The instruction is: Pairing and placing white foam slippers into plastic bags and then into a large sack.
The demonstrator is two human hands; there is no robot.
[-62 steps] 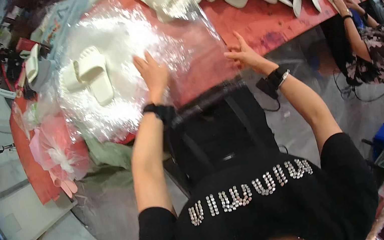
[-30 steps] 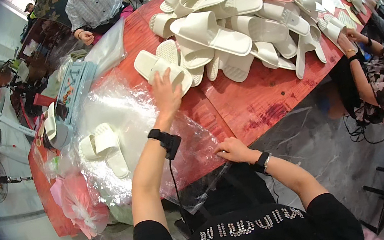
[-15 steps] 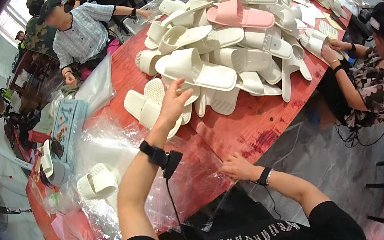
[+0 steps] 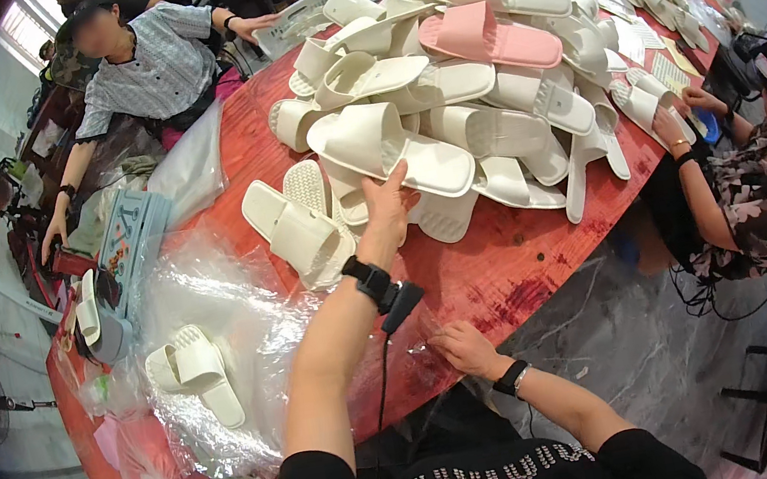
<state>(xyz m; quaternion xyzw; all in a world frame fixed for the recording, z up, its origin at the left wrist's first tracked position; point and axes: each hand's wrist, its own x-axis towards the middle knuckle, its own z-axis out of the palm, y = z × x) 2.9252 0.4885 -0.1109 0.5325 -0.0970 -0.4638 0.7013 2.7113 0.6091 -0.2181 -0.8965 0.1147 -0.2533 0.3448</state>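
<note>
Left arm stretched toward 12 o'clock, left hand (image 4: 386, 211) raised, fingers loosely spread. Right arm bent, right hand (image 4: 464, 348) low at 5 o'clock of it, fingers curled, palm down.

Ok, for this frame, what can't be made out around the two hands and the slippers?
- Left hand, head view: its fingers reach into the white slipper pile; whether it grips a slipper cannot be told.
- Right hand: its palm faces down at the red table edge, so anything under it is hidden.
- Bagged slipper pair: clear plastic glare blurs its details.
</note>
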